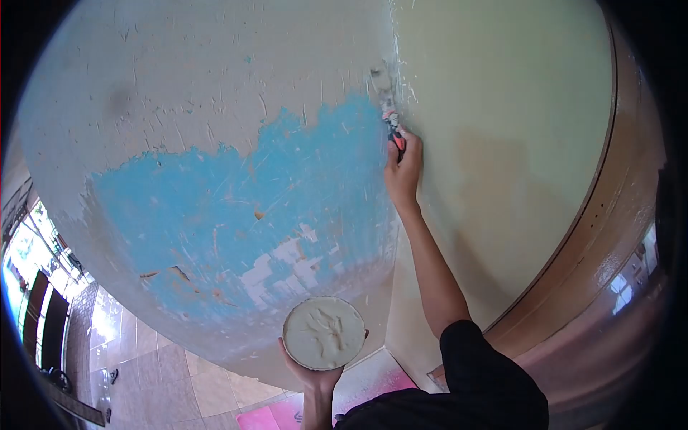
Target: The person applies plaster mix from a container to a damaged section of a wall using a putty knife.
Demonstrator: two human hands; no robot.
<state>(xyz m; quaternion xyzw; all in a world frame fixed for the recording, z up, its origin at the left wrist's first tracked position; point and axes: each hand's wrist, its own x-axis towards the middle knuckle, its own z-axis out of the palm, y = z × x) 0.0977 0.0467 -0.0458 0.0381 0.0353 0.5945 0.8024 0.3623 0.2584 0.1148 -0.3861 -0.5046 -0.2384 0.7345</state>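
Note:
My right hand [405, 166] is raised to the wall corner, its fingers closed around the red and black handle of a putty knife [396, 137]. The knife's blade end, smeared with pale paste, is against the grey wall [315, 50] beside the corner. Below, my left hand [315, 374] holds up a round container [324, 333] from underneath and at its side. Grey-white paste with ridges in it fills the container. Between the two hands a large blue patch [236, 208] shows on the wall, with scratches and whitish spots.
A pale green wall [502, 86] meets the grey one at the right, bordered by a brown wooden frame [573, 244]. A pink sheet [358, 394] lies at the wall's foot. Tiled floor [158, 373] and dark upright panels [44, 315] are at the lower left.

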